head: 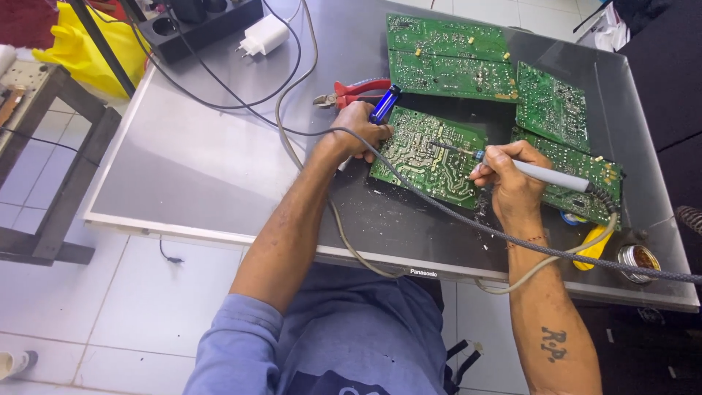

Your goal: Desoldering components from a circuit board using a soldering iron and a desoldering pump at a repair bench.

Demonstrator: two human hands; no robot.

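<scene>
A green circuit board [420, 157] lies solder side up on a dark flat panel [219, 168]. My right hand [512, 179] grips a grey-handled soldering iron [545, 174] like a pen, its tip touching the board's middle. My left hand [360, 130] rests on the board's left edge and holds a blue tool [385, 104], which looks like a desoldering pump. A grey braided cable [453, 216] runs from my left hand across the board and off to the right.
Several more green boards [446, 55] lie at the back and right. Red-handled pliers [355, 91] sit behind my left hand. A power strip [197, 25] and white charger [263, 35] are at the back left. A round tin [636, 260] stands at the panel's right front corner.
</scene>
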